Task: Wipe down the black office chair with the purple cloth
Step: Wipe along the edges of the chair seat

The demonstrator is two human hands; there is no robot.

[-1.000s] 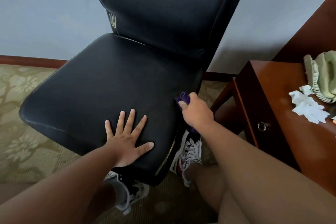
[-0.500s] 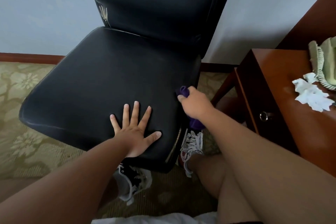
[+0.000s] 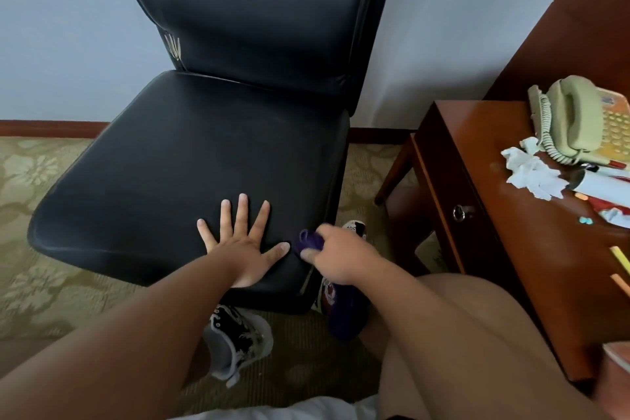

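I see the purple cloth [image 3: 312, 242] bunched in the right hand [image 3: 341, 259], which grips it at the front right corner of the black office chair [image 3: 177, 174]; its tail hangs below. The left hand [image 3: 243, 249] lies flat beside it, fingers spread.

- The black office chair [image 3: 177, 181] stands against a pale wall on patterned carpet [image 3: 30, 174], its seat toward the camera.
- The left hand [image 3: 243, 251] lies flat on the front of the seat, fingers straight and spread.
- The right hand [image 3: 341, 259] grips the purple cloth [image 3: 312, 242] at the seat's front right corner, just beside the left thumb; more cloth hangs below the hand, past the seat edge.
- A sneaker [image 3: 238, 344] shows under the seat's front edge.
- To the right, a wooden counter [image 3: 477, 153] carries a beige telephone [image 3: 572, 119] and crumpled white tissue [image 3: 535, 177].
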